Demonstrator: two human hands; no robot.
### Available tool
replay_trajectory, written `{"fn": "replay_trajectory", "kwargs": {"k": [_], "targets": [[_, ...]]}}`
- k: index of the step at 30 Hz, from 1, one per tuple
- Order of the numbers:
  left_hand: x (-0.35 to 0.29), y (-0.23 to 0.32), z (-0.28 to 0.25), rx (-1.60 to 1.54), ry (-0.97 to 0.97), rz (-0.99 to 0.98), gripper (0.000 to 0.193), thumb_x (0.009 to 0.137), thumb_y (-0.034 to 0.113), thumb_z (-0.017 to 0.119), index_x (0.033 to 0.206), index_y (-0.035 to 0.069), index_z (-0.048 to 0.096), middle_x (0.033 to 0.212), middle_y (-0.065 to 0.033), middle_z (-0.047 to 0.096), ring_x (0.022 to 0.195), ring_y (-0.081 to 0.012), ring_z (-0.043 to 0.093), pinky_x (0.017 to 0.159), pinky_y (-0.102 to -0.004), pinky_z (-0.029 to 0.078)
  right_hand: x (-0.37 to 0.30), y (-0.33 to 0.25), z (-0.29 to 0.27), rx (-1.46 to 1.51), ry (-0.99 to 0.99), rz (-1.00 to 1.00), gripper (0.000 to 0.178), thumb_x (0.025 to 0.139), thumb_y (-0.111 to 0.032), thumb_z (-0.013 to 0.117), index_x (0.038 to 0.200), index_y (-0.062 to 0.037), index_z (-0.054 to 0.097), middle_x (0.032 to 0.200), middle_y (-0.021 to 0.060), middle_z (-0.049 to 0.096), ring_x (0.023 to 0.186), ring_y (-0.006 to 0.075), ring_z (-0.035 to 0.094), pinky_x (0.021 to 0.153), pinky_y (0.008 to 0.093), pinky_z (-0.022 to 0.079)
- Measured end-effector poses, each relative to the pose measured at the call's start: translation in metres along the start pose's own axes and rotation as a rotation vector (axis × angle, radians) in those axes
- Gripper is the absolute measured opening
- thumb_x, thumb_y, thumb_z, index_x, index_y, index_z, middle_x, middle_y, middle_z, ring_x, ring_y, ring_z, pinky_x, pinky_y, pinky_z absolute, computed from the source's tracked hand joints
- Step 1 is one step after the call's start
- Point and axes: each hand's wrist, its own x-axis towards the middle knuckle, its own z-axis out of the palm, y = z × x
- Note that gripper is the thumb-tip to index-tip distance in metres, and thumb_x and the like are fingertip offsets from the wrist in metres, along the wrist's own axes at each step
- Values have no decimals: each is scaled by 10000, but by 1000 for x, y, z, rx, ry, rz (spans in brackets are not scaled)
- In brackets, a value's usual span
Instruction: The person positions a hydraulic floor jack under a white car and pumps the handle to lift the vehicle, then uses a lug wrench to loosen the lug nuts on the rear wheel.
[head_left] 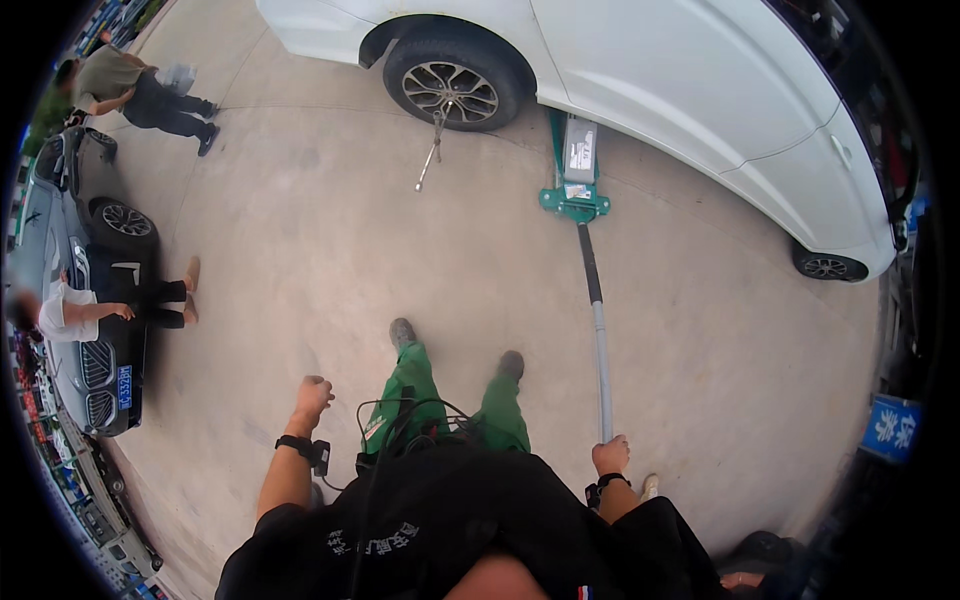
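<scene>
Outdoors, stands on pale, faintly stained concrete (300,260) in green trousers (415,385) and a black top (450,510), facing the glossy, curved panels of a white car (650,80). Looks down on a round, black-tyred wheel (450,90) with metallic spokes, and on a slim, silvery wrench (429,165) slanting outward from its lower part. Has, just right of that wheel, a green-painted metal floor jack (575,205), set partly beneath the car's lower edge and topped with a grey plate (580,145). Closes the right hand (611,456) firmly around the near end of the jack's long, straight, tubular handle (601,360), grey metal with a black sleeve (590,265) toward the jack. Holds the left hand (315,394) well apart from it, fingers curled into a loose fist, nothing visible in the grasp. Wears thin, looping black cables (400,420) at the waist. Shares the ground with a dark, shiny car (100,280) at left and, beside it, a person in a white top (75,315).
</scene>
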Motion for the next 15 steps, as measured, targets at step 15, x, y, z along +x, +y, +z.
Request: {"fn": "replay_trajectory", "kwargs": {"k": [15], "targets": [[251, 256, -109, 235, -119, 400, 410, 835, 168, 567, 1171, -66, 562, 945, -164, 677, 790, -226, 681, 701, -335, 537, 39, -485, -136, 1211, -277, -151, 244, 856, -132, 611, 1037, 30, 636, 864, 99, 690, 722, 169, 681, 628, 290, 541]]}}
